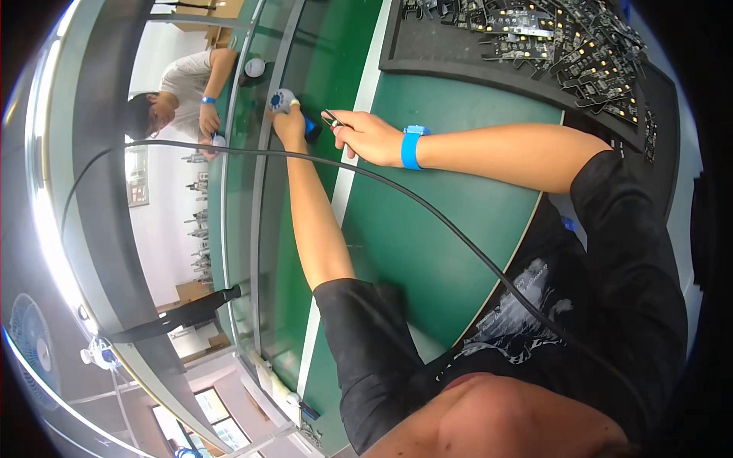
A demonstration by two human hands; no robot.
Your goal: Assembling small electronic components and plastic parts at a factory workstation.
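My left hand (pixel 289 124) reaches over the dark green strip with its fingers closed around a rounded whitish thing with a blue, dotted end (pixel 281 100). I cannot make out its exact kind. Beside this hand, partly hidden by it, is a small blue and black object (pixel 311 130). To its right, my right hand (pixel 365 137) grips a pair of metal tweezers (pixel 331 118), their tips pointing toward the left hand. The two hands are close together but apart. A blue band circles my right wrist.
A black tray (pixel 435 49) heaped with black circuit boards (pixel 569 57) stands at the upper right of the green table (pixel 450 107). A black cable (pixel 427 202) crosses the view. Across the line a co-worker (pixel 187 88) handles something small; a white round object (pixel 254 68) stands nearby.
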